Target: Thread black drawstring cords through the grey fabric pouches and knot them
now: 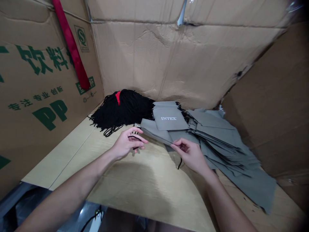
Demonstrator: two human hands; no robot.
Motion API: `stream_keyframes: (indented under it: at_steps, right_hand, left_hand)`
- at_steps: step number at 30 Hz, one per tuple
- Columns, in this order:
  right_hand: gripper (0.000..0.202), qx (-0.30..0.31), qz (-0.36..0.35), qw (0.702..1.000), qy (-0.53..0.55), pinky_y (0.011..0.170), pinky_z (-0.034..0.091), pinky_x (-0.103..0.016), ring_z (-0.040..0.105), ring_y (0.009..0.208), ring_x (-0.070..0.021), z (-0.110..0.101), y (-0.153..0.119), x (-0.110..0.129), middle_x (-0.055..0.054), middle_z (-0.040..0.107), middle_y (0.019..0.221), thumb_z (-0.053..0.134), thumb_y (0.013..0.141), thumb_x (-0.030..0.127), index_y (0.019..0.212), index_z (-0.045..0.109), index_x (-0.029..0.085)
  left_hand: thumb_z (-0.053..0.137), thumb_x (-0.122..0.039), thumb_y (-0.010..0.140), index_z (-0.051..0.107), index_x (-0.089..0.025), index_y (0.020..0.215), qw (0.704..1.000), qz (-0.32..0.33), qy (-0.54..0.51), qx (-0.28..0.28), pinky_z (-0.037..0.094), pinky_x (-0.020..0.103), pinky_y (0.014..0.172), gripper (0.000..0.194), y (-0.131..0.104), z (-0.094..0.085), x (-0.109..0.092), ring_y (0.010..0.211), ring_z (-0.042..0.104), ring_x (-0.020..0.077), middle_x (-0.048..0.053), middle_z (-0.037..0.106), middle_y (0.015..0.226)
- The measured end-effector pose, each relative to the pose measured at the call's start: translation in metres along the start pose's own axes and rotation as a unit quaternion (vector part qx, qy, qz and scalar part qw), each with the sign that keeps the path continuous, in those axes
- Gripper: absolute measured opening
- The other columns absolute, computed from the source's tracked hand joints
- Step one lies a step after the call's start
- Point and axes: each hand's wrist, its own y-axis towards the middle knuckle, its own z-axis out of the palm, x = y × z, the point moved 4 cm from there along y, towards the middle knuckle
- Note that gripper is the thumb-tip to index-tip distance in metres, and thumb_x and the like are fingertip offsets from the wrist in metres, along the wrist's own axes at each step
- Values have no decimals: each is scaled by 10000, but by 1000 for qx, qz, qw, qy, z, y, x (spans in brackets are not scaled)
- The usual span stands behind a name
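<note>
My left hand [130,143] has a thin black cord looped across its curved fingers, near the left end of a grey pouch. Thumb and fingers of my right hand [189,153] pinch the lower edge of that grey pouch [154,130], which is held slantwise above the table. A bit of black cord [180,163] hangs below my right hand. Behind the pouch lies a stack of grey pouches, the top one [169,119] printed INTEX. To its left rests a bundle of black cords [130,108] tied with a red band [117,97].
A large spread pile of grey pieces [224,141] covers the right part of the wooden table [135,187]. Cardboard walls [149,58] stand at the back and both sides. A red ribbon [72,48] hangs at the left.
</note>
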Motion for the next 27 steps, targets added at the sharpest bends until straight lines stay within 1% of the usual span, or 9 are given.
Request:
stream_keyframes:
  at_steps: [3,5,7,11,13,16,19,23,27]
  right_hand:
    - [267,7,-9,1000,-10,558,420,-259,545,589,-141,1,0,-1,-46,681,743,620,844,423,735,597,181]
    - [265,9,-12,1000,-13,555,416,-260,542,588,-141,1,0,-1,-46,679,740,613,848,423,739,601,182]
    - [263,7,-12,1000,-12,554,417,-261,542,590,-143,0,0,-1,-49,680,746,612,847,423,740,604,182]
    - [261,-3,-9,1000,-4,541,418,-263,538,580,-141,-1,0,1,-56,682,757,615,837,417,726,599,182]
    - [259,-5,-12,1000,-2,543,423,-265,545,584,-144,-1,0,2,-57,683,754,614,836,415,725,599,182]
    - [249,-3,-19,1000,-5,562,435,-271,563,608,-153,0,0,2,-57,687,763,615,838,409,732,599,185]
    - [242,0,-19,1000,-14,566,434,-272,562,609,-153,1,-1,1,-54,687,767,612,843,405,736,599,188]
    - [248,5,-21,1000,-19,554,424,-274,548,585,-150,2,-1,2,-47,678,740,610,842,414,736,604,190]
    - [263,3,-22,999,-25,535,412,-269,529,563,-144,2,0,6,-44,673,715,611,834,427,724,608,189]
  left_hand:
    - [783,-291,701,522,-171,1010,1000,-3,6,-8,307,144,340,422,2,1,7,445,585,98,79,740,826]
    - [734,-344,761,542,-168,1013,1000,7,-1,-23,251,132,340,362,3,-2,8,388,503,51,68,734,811]
    - [717,-370,777,583,-161,1022,999,21,-4,-47,232,133,351,349,5,-6,9,392,469,33,71,728,833]
    - [719,-411,761,646,-147,1007,993,37,13,-114,252,150,374,368,10,-14,12,444,465,37,85,716,888]
    - [683,-461,779,667,-124,964,988,47,28,-145,244,161,376,384,13,-18,15,425,413,33,73,697,803]
    - [629,-516,803,685,-91,883,981,65,58,-172,211,174,366,436,17,-23,18,393,333,28,29,617,633]
    - [669,-474,778,689,-97,874,973,84,99,-192,251,173,367,389,17,-29,17,404,397,35,34,636,668]
    - [721,-404,734,616,-139,1017,966,79,84,-230,312,170,349,401,15,-35,14,405,528,72,62,712,789]
    - [678,-424,767,598,-152,929,963,89,58,-248,273,161,324,327,15,-37,12,362,500,65,41,708,734]
